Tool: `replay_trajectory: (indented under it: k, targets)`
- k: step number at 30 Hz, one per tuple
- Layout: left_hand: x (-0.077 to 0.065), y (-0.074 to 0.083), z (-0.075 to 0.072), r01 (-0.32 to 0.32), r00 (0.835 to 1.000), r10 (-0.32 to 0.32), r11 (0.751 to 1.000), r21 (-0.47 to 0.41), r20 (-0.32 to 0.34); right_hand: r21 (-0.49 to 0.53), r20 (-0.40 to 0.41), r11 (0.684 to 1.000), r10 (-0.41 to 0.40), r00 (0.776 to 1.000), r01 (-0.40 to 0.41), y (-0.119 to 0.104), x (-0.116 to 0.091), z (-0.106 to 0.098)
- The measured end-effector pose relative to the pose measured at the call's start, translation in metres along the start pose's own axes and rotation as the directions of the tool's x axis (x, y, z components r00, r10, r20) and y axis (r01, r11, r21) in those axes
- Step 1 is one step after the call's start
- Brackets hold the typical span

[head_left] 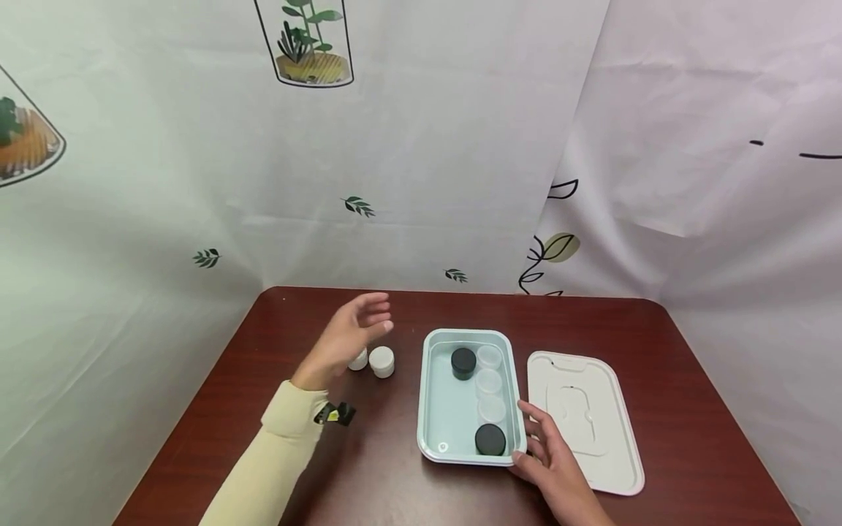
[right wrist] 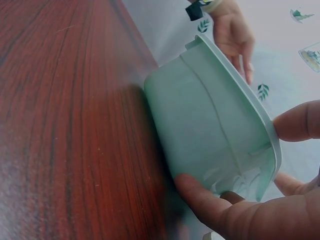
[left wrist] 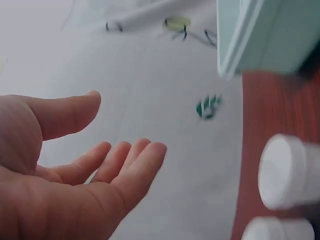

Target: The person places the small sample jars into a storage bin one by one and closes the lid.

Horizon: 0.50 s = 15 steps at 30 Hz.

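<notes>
My left hand (head_left: 343,334) is raised over the left side of the table, its fingers loosely bent with nothing between them. Two small white jars (head_left: 381,361) stand just under it, one partly hidden by the hand. The left wrist view shows the empty palm (left wrist: 65,200) apart from the jars (left wrist: 282,170). At its near right corner, a pale green plastic tub (head_left: 447,416) is gripped by my right hand (head_left: 549,460), thumb at the rim and fingers along the side wall. Inside are a row of three translucent round containers (head_left: 489,381) and two black-lidded jars (head_left: 490,440).
A white rectangular lid (head_left: 585,424) lies flat on the table to the tub's right, close to my right hand. The dark red table (head_left: 381,482) ends at a back edge against a printed white cloth (head_left: 447,146).
</notes>
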<state>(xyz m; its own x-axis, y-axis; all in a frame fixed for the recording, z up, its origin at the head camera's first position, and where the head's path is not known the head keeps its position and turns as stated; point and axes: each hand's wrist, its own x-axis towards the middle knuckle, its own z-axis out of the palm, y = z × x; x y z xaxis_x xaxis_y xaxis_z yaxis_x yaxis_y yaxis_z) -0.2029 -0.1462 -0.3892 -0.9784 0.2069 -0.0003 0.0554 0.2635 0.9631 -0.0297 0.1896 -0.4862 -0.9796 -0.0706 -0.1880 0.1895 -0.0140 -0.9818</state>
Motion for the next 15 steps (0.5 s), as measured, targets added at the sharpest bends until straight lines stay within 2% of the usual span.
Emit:
replay_trajectory:
  k: [5,10,15]
  targets:
    - [0.001,-0.025,-0.031,0.026,0.997,-0.030,0.998,-0.060,-0.066,-0.001,0.018,1.000,-0.009,1.000,0.009,-0.001,0.000,-0.001]
    - [-0.001,-0.051,-0.052,0.079,0.989,-0.080,0.997,-0.014,-0.125,-0.004,0.011,1.000,-0.006,1.000,0.006,-0.001,0.000,-0.001]
    - [-0.004,-0.079,-0.060,0.164,0.982,-0.163,0.987,0.001,-0.093,-0.010,-0.004,1.000,0.013,1.000,-0.013,-0.001,0.001,0.000]
